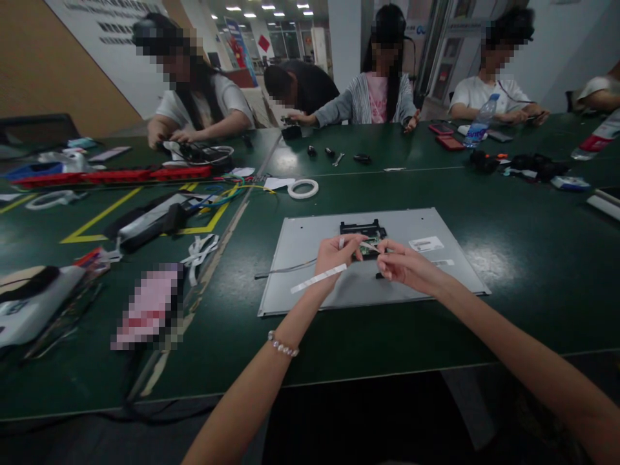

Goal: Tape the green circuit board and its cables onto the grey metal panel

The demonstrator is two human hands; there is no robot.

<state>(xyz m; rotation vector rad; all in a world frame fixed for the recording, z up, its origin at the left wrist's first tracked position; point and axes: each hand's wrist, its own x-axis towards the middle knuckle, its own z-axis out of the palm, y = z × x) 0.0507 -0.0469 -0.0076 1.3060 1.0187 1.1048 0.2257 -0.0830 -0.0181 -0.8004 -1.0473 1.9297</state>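
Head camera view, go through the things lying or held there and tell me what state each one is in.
Left hand: fingertips closed on the thin strip
Right hand: fingertips closed on the thin strip
Thin strip: held between both hands
Gray panel: lying flat
White strip: nearly straight, across the left wrist
Tape roll: flat on its side
Blue-capped bottle: standing, cap on
Beaded bracelet: worn on the left arm

One head-worn camera, looking forward and down over both forearms to the green table [523, 323] (single view, nothing shared). Panel [310, 239] near, co-workers farther off.
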